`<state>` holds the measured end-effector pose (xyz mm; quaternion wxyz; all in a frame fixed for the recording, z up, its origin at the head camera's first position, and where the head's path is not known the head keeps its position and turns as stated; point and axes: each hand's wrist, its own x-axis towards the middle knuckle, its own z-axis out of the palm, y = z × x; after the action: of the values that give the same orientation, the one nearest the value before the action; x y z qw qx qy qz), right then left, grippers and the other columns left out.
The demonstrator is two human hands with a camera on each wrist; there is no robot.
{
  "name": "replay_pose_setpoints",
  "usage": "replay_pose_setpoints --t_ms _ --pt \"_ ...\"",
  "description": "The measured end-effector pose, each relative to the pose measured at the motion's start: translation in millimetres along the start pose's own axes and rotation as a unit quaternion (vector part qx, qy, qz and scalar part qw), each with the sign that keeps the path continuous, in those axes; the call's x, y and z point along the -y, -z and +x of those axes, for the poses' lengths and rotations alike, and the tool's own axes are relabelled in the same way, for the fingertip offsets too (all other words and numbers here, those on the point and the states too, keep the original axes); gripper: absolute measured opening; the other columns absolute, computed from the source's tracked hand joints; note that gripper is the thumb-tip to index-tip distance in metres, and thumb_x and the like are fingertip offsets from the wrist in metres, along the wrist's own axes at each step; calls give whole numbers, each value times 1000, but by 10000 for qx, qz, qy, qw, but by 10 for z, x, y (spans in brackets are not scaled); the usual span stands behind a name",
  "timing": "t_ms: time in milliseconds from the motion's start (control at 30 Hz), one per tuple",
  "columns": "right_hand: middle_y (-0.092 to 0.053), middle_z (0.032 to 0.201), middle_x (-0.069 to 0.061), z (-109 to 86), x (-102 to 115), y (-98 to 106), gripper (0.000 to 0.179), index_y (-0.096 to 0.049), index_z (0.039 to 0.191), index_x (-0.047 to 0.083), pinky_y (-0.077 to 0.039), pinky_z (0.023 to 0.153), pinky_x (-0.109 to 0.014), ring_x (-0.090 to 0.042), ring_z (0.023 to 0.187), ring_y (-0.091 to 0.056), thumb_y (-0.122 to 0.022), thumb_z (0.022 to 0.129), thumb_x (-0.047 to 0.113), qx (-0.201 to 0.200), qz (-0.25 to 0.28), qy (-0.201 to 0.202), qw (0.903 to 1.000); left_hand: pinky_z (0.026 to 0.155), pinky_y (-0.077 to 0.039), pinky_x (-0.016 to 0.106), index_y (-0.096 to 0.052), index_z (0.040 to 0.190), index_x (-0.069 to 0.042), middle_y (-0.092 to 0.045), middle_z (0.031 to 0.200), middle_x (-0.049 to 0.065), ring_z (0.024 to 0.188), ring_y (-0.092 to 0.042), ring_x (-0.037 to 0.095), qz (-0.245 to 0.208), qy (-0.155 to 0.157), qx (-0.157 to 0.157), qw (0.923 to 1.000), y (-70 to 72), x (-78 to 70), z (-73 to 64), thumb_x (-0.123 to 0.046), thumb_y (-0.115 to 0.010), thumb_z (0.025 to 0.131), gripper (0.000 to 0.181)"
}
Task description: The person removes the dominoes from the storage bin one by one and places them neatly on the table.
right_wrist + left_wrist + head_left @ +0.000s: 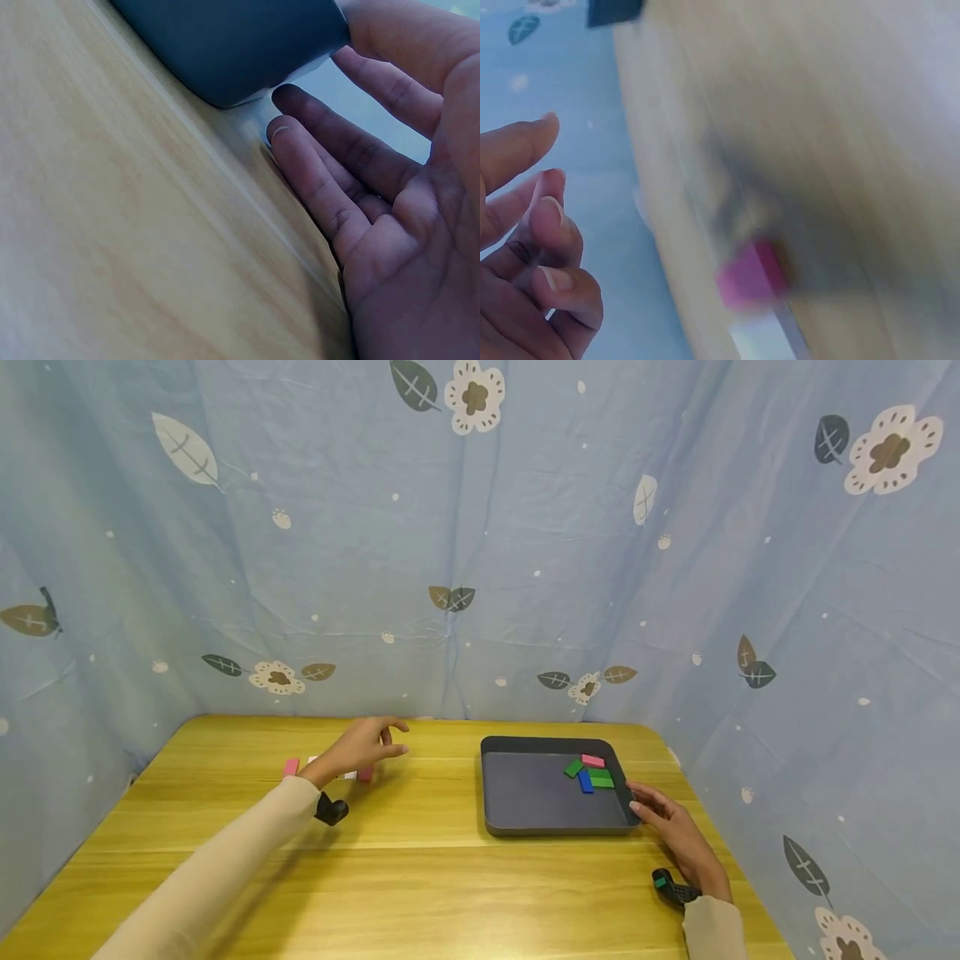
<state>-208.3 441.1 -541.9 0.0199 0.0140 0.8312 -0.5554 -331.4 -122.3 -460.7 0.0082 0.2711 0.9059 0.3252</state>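
1. Left hand point(362, 747): one, raised above the bench point(450, 893); fingers loosely bent and released, nothing between them.
2. Beneath and beside it, on the bench: at least four small blocks, namely two pink blocks point(291, 767) and two white blocks point(350, 775), partly covered by hand and wrist. In the left wrist view, one pink and one white adjoin.
3. Tray point(525, 793): one, dark grey, on the bench toward the person's right.
4. Contents, near the tray's right wall: five pieces, comprising one pink piece point(593, 761), one blue piece point(586, 782) and three green pieces point(573, 768), two of these side by side.
5. Right hand point(678, 835): one; fingers extended and unclenched, fingertips touching the tray's right wall.
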Motion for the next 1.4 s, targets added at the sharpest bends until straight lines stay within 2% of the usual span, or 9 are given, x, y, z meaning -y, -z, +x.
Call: replay_pose_setpoints --t_ms 233,467,667,733,833,933,1200,1400 --pt "-48 152 -14 -9 7 15 62 -47 155 16 -40 98 -15 -6 126 -50 -63 102 44 11 -43 64 10000 62 -45 33 -69 127 -7 -62 83 0 65 -54 15 -167 -486 48 9987 -168 -309 260 -23 -74 98 33" --pt "-48 152 -14 -7 16 13 62 -47 155 16 -39 97 -14 -10 128 -49 -64 102 44 4 -7 2 10000 66 -46 33 -69 128 -9 -64 83 -2 67 -54 14 -183 -711 231 9970 -382 -587 528 -24 -75 97 35" --pt "-48 152 -13 -1 36 14 64 -47 155 17 -40 108 -33 -16 132 -48 -64 101 45 -36 -46 -94 9999 67 -48 32 -68 130 -11 -65 83 -2 67 -57 13 -341 -867 528 9942 -597 -770 711 -23 -76 96 36" --pt "-47 152 -14 -6 32 18 63 -46 156 16 -40 108 -30 -13 130 -48 -63 102 44 12 -45 -46 10000 68 -48 31 -68 130 -11 -65 83 -1 68 -58 13 -464 -927 609 9927 -666 -828 766 -22 -76 96 36" --pt "-48 152 -15 -13 19 16 61 -47 155 15 -41 101 -19 -6 125 -51 -64 102 42 1 -18 47 10000 68 -48 31 -68 129 -11 -66 83 -1 69 -59 14 -597 -1021 685 9906 -758 -923 846 -23 -76 96 36" --pt "-48 151 -15 -15 8 13 60 -47 155 15 -40 96 -13 -4 123 -51 -63 103 41 38 -12 117 9999 67 -46 29 -68 128 -11 -65 83 -3 68 -57 13 -581 -1130 718 9893 -843 -1016 926 -24 -76 96 36" --pt "-48 152 -11 7 5 0 59 -49 154 19 -41 96 -13 -5 126 -51 -64 102 43 18 33 65 10000 68 -45 27 -68 130 -11 -66 83 -5 70 -56 11 -411 -1255 854 9876 -1086 -1192 1125 -24 -79 94 39" --pt "-49 151 -14 -2 -6 13 57 -49 154 17 -40 96 -13 -2 122 -52 -63 103 40 47 40 211 9998 73 -48 28 -68 132 -7 -66 89 -3 76 -58 12 -378 -1284 1021 9857 -1280 -1279 1264 -24 -79 94 44"
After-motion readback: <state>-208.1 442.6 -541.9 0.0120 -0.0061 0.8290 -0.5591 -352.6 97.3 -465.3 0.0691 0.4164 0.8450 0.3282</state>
